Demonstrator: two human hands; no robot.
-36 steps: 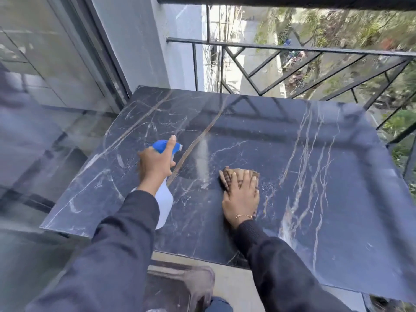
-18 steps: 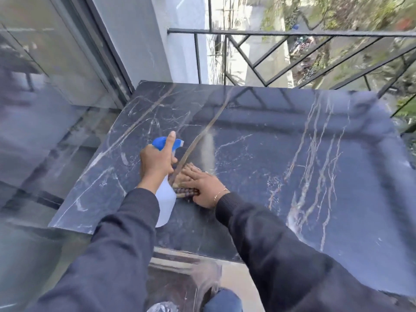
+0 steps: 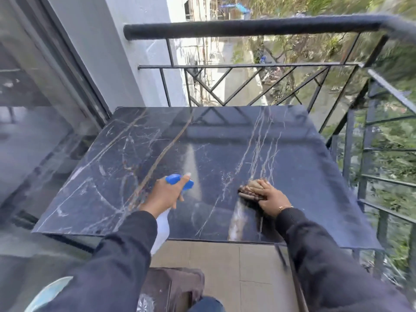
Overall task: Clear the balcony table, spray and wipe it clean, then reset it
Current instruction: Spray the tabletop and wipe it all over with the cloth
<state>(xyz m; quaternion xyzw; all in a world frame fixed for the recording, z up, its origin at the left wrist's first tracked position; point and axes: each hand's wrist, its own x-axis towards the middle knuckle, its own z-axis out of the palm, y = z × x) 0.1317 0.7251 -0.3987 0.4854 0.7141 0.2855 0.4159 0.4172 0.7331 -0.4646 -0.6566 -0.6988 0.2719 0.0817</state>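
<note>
- Table [image 3: 304, 167] is lying flat under both my hands, a dark marble-look slab with pale veins and a glossy, reflective face; nothing is standing on it.
- I'm holding the spray bottle [image 3: 177, 182] in my left hand [image 3: 164, 195], fingers curled round its neck and one fingertip lying on the blue head; its whitish body is hanging down behind my wrist, over the near edge.
- I'm pressing the cloth [image 3: 248, 192] flat on the slab with my right hand [image 3: 269, 199], fingers laid over it. It is a brownish, ribbed, folded rag, poking out on the side toward my left hand.
- I judge this to be the wiping stage, with resetting not yet begun.
- A pale streak is lying just below the cloth, running toward the near edge; it may be wet or only glare, I cannot tell. Skipping it could leave a smear.
- The polished surface looks slick, so a hard push could slide the cloth out from under my palm.
- Beyond my hands the metal railing [image 3: 247, 30] is open-barred; a flicked cloth could drop through.
</note>
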